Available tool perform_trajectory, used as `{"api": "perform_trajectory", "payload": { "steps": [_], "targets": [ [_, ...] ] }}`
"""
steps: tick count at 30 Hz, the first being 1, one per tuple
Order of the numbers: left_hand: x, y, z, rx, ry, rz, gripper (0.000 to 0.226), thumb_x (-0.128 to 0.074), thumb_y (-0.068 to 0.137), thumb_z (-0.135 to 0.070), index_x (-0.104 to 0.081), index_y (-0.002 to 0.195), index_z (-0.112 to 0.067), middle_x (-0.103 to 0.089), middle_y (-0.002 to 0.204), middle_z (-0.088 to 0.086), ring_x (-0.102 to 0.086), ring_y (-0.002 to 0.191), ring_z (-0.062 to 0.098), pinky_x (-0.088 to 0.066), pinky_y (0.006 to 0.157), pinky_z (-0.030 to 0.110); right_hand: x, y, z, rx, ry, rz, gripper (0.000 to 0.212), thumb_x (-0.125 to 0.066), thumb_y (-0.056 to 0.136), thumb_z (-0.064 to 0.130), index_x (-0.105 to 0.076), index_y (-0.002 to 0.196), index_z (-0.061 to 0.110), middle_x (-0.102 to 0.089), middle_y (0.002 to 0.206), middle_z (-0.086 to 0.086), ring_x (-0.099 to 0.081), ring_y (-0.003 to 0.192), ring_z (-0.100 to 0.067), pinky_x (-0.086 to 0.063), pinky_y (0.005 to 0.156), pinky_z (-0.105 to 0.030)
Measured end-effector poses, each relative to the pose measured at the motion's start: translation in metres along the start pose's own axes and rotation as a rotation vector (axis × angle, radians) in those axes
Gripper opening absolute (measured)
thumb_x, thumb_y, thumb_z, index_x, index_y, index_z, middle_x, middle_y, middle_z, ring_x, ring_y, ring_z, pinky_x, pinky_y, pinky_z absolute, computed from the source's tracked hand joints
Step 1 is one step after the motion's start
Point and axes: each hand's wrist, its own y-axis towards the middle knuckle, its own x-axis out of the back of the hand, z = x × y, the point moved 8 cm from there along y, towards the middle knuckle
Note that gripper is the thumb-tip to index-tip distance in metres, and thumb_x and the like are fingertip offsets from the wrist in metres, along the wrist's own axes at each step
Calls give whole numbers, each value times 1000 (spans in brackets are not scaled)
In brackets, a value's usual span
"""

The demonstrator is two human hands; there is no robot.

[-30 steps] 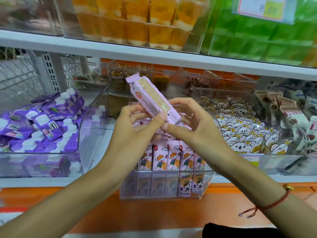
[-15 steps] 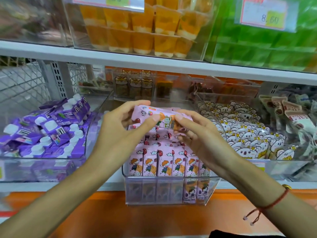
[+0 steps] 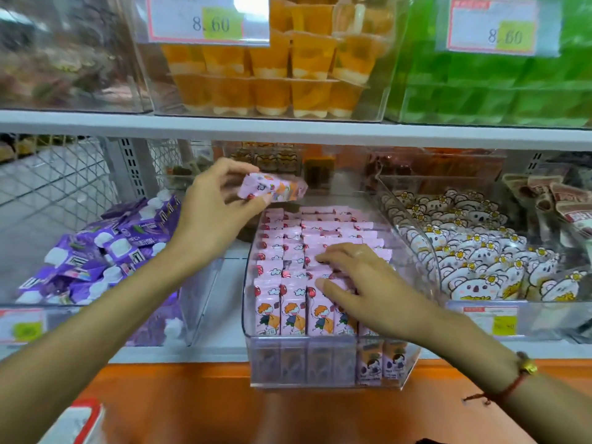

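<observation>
My left hand (image 3: 213,216) pinches a pink cartoon-printed snack packet (image 3: 272,190) between thumb and fingers, held above the far left corner of a clear plastic bin (image 3: 323,370). The bin holds several rows of the same pink packets (image 3: 288,310) standing upright. My right hand (image 3: 368,288) rests on the packets at the bin's front right, fingers spread and slightly bent, the fingertips touching packet tops. It holds nothing that I can see.
A bin of purple pouches (image 3: 105,251) stands to the left, a bin of white bear-shaped packets (image 3: 474,261) to the right. The white shelf board (image 3: 288,131) above carries orange jelly cups (image 3: 278,75) and green packs (image 3: 493,91). An orange ledge (image 3: 224,402) runs below.
Both hands held the packet a second ago. My right hand has let go and dropped onto the packets in the bin; my left hand carried the packet up and back alone.
</observation>
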Motion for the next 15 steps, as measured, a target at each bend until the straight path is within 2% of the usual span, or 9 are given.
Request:
{"api": "perform_trajectory", "payload": {
  "steps": [4,9,15],
  "targets": [
    [-29,25,19,-29,327,145,34,-81,75,-22,-64,105,-20,-70,103,-3,-67,91,8,-56,79,31,0,3,1,10,-66,16,50,-40,97,48,-44,140,23,-40,144,4,-30,132,-11,-29,107,-26],
    [-50,45,22,-148,625,168,33,-75,80,-27,-61,110,-21,-69,107,-2,-62,89,14,-43,71,24,-1,5,-1,12,-61,30,50,-39,96,51,-43,140,26,-39,143,7,-29,130,-8,-30,106,-24],
    [-66,48,30,-176,815,391,31,-66,88,-25,-54,116,-21,-63,106,3,-60,100,23,-49,78,33,-2,4,-2,14,-65,38,50,-38,96,53,-41,141,29,-37,144,10,-28,131,-6,-28,107,-24]
  ]
}}
